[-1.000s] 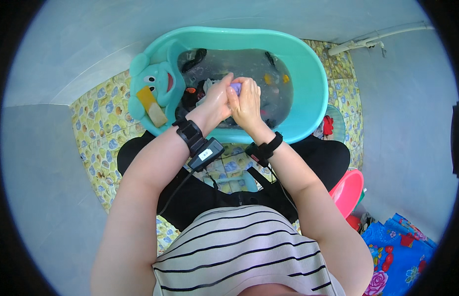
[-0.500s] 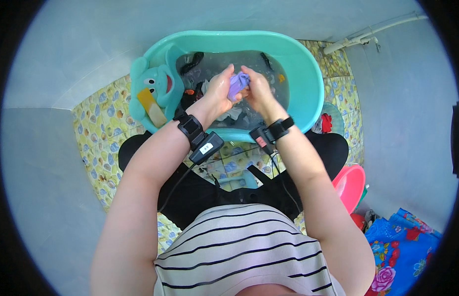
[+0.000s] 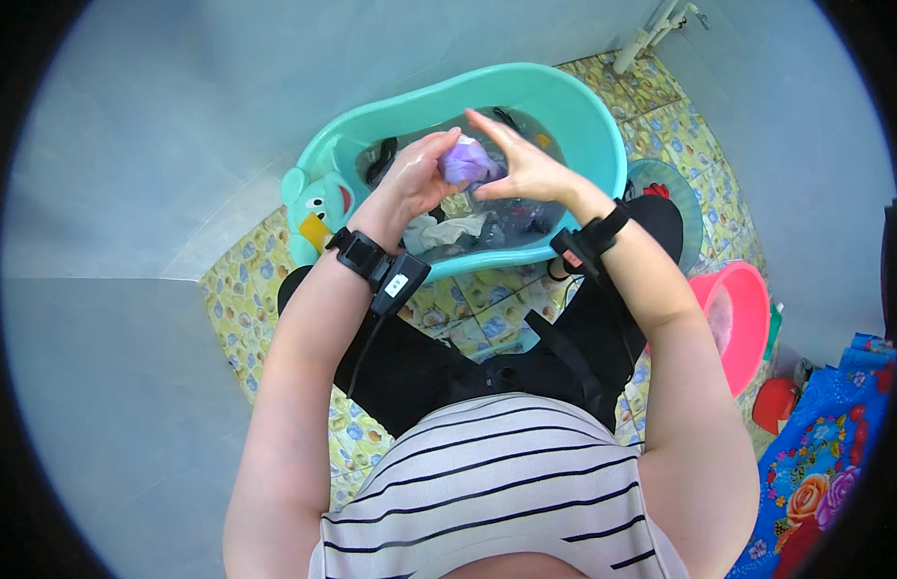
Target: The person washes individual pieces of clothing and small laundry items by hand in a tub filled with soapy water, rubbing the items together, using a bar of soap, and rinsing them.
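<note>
A bunched, wet-looking purple cloth (image 3: 467,162) sits in my left hand (image 3: 417,180), whose fingers are curled round it. Just to its right, my right hand (image 3: 530,172) is open, with thumb and fingers spread apart around the cloth's right side. I cannot tell whether its thumb touches the cloth. Both hands are over a turquoise plastic tub (image 3: 600,130) of greyish water. A pale garment (image 3: 447,232) and several dark pieces of clothing lie in the water below.
A cartoon animal face (image 3: 318,200) marks the tub's left end, with a yellow object (image 3: 315,232) on it. At the right are a translucent basin (image 3: 692,207) with red cloth, a pink basin (image 3: 749,333) and blue flowered fabric (image 3: 815,454). A white pipe (image 3: 646,41) runs along the wall.
My right hand has come off the purple cloth and spread its fingers to the right. The cloth stays in my left hand. The whole view has turned and shifted.
</note>
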A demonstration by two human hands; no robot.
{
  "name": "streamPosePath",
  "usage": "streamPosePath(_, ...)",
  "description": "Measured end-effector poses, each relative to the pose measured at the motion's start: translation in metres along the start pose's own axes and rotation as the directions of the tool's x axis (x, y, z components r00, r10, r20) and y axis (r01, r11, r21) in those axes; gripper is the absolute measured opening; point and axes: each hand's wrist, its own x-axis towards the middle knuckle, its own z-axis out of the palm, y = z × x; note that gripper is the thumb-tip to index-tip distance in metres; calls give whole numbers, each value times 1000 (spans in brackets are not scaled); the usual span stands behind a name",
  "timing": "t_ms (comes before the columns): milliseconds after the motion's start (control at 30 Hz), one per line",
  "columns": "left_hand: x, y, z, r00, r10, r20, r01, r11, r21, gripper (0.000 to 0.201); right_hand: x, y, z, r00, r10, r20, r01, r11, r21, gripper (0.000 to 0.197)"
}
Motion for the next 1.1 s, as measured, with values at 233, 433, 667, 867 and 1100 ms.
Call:
streamPosePath(233, -23, 8, 16, 975, 106, -195, -60, 971, 232, 28, -6, -4, -2, 979, 183, -85, -177, 982, 66, 53)
streamPosePath(433, -28, 0, -2, 964, 29, -264, 57, 948, 312, 32, -8, -5, -9, 977, 195, -86, -197, 980, -12, 32)
streamPosePath(667, -6, -21, -15, 988, -32, 151, 14, 993, 118, 77, -1, -10, 2, 971, 205, 122, -231, 937, 262, 29)
streamPosePath(867, 6, -17, 5, 900, -134, 414, 180, 981, -73, 63, 7, -7, 9, 988, -21, -155, 0, 991, -132, 27)
streamPosePath(1100, 30, -21, 18, 842, -334, 425, 335, 939, 75, 40, -2, 12, -32, 924, 290, 250, -361, 877, 317, 24)
